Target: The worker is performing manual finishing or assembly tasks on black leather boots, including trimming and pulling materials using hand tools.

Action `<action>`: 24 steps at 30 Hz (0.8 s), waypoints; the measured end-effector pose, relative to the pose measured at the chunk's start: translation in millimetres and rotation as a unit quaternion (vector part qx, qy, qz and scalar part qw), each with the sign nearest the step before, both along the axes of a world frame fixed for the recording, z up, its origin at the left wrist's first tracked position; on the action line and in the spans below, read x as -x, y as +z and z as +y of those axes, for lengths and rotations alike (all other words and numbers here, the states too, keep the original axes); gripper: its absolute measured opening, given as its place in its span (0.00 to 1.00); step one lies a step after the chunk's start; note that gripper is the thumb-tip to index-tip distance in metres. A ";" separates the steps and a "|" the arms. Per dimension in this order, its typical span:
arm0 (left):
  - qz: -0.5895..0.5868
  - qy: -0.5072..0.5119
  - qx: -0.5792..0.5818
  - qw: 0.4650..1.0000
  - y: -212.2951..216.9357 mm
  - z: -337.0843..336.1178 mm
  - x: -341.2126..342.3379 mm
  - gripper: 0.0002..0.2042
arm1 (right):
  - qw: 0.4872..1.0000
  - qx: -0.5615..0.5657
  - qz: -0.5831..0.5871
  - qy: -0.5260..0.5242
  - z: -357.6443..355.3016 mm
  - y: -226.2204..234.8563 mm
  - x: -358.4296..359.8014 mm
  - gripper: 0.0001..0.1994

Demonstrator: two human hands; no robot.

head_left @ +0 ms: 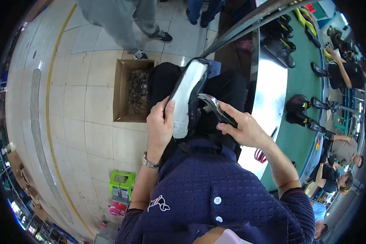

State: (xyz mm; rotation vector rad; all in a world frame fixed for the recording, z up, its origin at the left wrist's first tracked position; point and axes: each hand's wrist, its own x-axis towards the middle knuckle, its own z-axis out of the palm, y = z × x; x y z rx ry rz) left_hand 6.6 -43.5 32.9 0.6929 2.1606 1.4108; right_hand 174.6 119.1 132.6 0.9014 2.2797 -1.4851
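Note:
A black shoe (pixel 188 91) rests over my lap, its flat whitish underside facing up and its black upper wrapping the edges. My left hand (pixel 160 122) grips its near left side, with the thumb lying on the underside. In my right hand (pixel 242 127) is a pair of metal pincers (pixel 209 103) with dark handles. Their jaws meet the right edge of the shoe, where a thin dark strand seems to come out; whether they are clamped on it I cannot tell.
An open cardboard box (pixel 122 91) of dark stringy scraps stands left of my legs. At right, a metal ledge (pixel 268 97) borders a green conveyor (pixel 297 142) carrying black shoes. A bright green stand (pixel 122 183) is on the floor. People stand ahead and sit across the conveyor.

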 end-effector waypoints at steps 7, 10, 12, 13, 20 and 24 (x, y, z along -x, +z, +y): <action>0.085 -0.085 0.042 0.992 1.8 -6.4 -17.5 0.17 | 0.938 -0.176 -0.049 0.295 3.1 8.9 51.9 0.32; 0.054 -0.094 0.056 0.993 3.8 -10.1 -21.7 0.19 | 0.926 -0.204 -0.102 0.302 -5.9 17.8 55.0 0.33; -0.011 -0.106 0.070 0.992 2.2 -8.0 -15.3 0.23 | 0.937 -0.180 -0.109 0.280 -7.8 3.9 46.7 0.33; -0.233 -0.128 -0.036 0.963 1.1 -4.6 -7.3 0.27 | 0.944 -0.180 -0.092 0.260 -7.6 -2.7 39.8 0.33; -0.640 -0.117 -0.164 0.742 -13.2 39.9 26.0 0.36 | 0.963 -0.187 -0.030 0.194 -15.3 -11.9 27.7 0.33; -0.541 -0.102 -0.141 0.823 -7.6 45.0 16.1 0.34 | 0.947 -0.107 -0.109 0.281 20.5 17.7 49.5 0.30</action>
